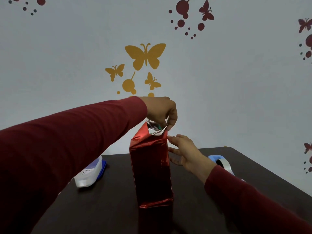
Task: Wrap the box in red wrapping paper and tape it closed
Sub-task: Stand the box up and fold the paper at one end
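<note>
My one head cam looks forward, slightly down, close over the table (pixel 244 166), facing the wall (pixel 236 81).

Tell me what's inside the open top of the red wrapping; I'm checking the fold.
Only the paper's silver underside shows, pinched by the left hand. The box itself is covered by the red wrapping.

A tall box (pixel 150 168) stands upright on its end on the dark tabletop (pixel 244 168), its sides already covered in shiny red wrapping paper (pixel 148 144). The paper is creased along the lower edge and gathered loosely at the top, where its silver underside shows in a crumpled open flap. A roll of clear tape (pixel 222 163) in a blue holder lies to the right, well apart.
</note>
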Tool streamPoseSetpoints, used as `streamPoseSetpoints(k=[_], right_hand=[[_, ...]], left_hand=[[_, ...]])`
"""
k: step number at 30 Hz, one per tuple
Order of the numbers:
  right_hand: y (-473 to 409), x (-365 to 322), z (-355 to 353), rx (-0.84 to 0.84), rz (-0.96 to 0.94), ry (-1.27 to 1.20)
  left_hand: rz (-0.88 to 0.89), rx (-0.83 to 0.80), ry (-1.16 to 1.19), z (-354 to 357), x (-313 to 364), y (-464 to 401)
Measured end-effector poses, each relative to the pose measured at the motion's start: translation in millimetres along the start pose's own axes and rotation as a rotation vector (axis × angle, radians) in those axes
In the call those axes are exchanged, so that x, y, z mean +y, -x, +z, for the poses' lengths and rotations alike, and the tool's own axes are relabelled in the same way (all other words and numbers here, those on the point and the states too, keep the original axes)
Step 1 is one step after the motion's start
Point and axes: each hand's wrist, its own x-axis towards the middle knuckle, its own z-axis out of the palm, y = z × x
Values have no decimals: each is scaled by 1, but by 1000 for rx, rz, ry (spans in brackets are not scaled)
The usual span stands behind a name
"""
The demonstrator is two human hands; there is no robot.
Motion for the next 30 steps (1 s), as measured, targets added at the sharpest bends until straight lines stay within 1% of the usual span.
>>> streamPoseSetpoints(k=[3,5,7,10,13,15,17,19,20,21,22,24,25,27,30], right_hand=[[4,2,-1,-57,-72,-90],[7,5,-5,-149,-162,-115],[7,9,-9,-237,-233,-52],[5,14,-11,-308,-298,110],[3,18,-13,-308,-334,161],[3,20,-15,-289,-339,180],[2,23,-18,-264,-341,185],[3,23,-22,-245,-348,187],[2,23,-22,-243,-351,190],[2,22,-22,-244,-356,192],[2,22,-21,-245,-358,194],[2,20,-19,-248,-358,195],[2,20,-18,-250,-358,194],[2,21,-18,-256,-355,185],[2,22,-20,-256,-354,186]], left_hand=[[2,4,-22,-3,-1,1],[22,-10,-44,-2,-1,3],[17,-8,-48,0,-2,5],[11,-27,50,3,0,7],[28,-45,61,3,3,8],[4,-17,48,1,1,9],[-44,73,99,-3,0,13],[-105,185,215,-9,3,19],[-134,202,257,-9,7,23],[-170,178,255,-7,11,26],[-209,116,211,-3,15,29],[-262,23,61,12,22,34],[-261,25,-9,20,23,36],[-224,92,-74,29,22,37],[-221,221,57,27,20,42]])
